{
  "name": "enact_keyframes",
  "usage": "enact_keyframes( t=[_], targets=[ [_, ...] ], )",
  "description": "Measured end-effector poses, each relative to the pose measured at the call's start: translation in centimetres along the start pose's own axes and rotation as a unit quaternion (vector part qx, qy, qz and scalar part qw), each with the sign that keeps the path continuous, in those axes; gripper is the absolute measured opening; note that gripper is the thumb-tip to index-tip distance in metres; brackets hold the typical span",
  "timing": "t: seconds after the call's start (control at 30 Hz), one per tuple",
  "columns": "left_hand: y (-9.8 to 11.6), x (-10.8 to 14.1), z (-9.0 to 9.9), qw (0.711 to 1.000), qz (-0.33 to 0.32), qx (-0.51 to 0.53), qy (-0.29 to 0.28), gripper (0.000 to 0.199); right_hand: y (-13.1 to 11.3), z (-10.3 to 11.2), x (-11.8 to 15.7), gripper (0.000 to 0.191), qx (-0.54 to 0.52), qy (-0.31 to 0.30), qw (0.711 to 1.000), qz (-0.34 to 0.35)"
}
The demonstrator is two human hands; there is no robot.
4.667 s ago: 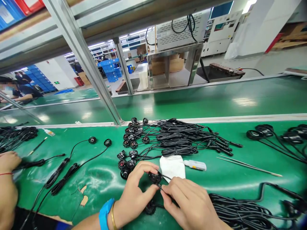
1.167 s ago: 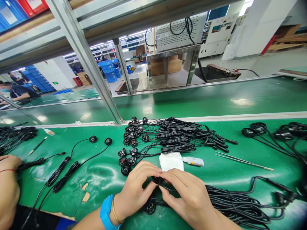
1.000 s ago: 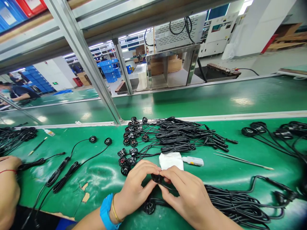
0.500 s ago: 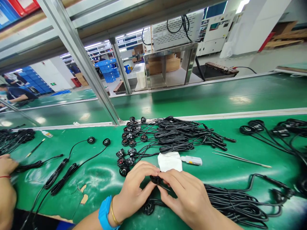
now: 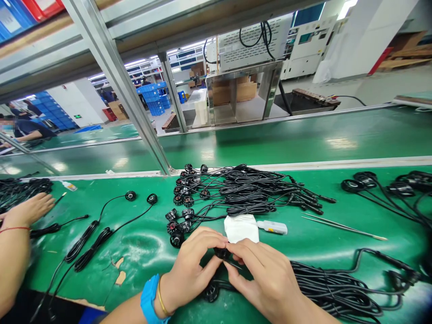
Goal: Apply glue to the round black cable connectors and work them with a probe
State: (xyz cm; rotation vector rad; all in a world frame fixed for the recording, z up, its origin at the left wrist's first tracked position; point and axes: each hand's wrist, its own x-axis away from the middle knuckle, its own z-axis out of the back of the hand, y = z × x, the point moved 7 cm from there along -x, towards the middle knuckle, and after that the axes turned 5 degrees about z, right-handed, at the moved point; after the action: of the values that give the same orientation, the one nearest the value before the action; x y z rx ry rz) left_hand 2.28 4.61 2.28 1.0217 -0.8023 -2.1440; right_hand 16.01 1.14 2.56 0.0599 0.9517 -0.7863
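My left hand (image 5: 194,265) pinches a small round black part (image 5: 222,253) at the lower middle. From the other side, my right hand (image 5: 263,270) closes its fingers on the same part; a thin dark stem runs below it between the hands. Just beyond my fingers lie a folded white cloth (image 5: 241,228) and a small clear bottle (image 5: 274,227). Another round black part (image 5: 211,292) lies under my hands. Behind the cloth, coiled black cables (image 5: 248,189) with round heads are spread out. More bundled cables (image 5: 330,288) lie to the right of my right hand.
Another person's hand (image 5: 30,209) reaches in at the left, near a thin brush. Two cables with round ends (image 5: 96,245) lie left of centre. Tweezers (image 5: 344,226) rest at the right. A metal post (image 5: 118,81) rises behind the green table (image 5: 135,234).
The other person's hand at the left has moved up and right, to the brush. My hands keep their hold on the round part, and the view has shifted slightly.
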Motion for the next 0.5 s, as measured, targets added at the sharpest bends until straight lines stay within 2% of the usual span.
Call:
enact_keyframes(
  t=[0.5],
  targets=[
    [0.27,-0.08,0.00,1.000,-0.007,0.005,0.003,0.035,-0.05,-0.11,0.19,0.019,-0.004,-0.003,1.000,0.004]
  ],
)
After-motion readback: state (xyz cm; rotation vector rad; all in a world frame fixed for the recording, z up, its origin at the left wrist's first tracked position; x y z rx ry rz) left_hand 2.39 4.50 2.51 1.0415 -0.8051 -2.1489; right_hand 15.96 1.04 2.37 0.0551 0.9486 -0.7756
